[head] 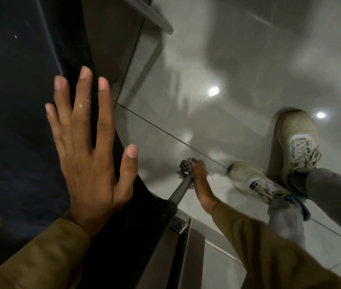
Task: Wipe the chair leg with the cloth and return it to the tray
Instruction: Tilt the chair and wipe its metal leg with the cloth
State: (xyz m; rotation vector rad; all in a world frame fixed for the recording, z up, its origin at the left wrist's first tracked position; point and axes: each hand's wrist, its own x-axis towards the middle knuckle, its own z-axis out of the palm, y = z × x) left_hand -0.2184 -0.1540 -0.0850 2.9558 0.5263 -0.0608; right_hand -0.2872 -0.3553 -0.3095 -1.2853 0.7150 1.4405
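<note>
— So where's the cloth (pixel 186 166)?
— Bunched low on the chair leg (pixel 183 188), right hand (pixel 198 180) clamped round it; left hand (pixel 88 147) flat, fingers spread. Soft, light: pinch a fold.

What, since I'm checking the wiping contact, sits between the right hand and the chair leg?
Only the checked cloth: the right hand presses it around the thin grey metal chair leg near the floor. The left hand lies flat on the dark chair seat, away from the leg.
</note>
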